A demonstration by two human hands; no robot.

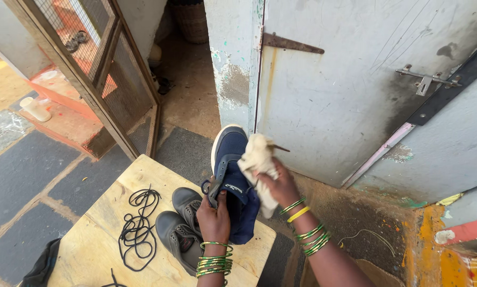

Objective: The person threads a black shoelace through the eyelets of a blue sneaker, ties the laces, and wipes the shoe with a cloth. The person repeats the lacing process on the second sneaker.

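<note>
Gripping a navy shoe [232, 180], left hand [213, 219]; right hand [281, 186] presses cloth [258, 159].

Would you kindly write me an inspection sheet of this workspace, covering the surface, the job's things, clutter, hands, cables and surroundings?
Surface: pale wooden board over dark stone paving.
Job's things: navy shoe held upright; cream cloth against its side.
Clutter: two grey shoes and loose black laces on the board; dark cloth on the paving.
Hands: left hand grips the shoe; right hand holds the cloth.
Cables: nothing seen.
Surroundings: worn metal door, mesh frame, open doorway.
</note>
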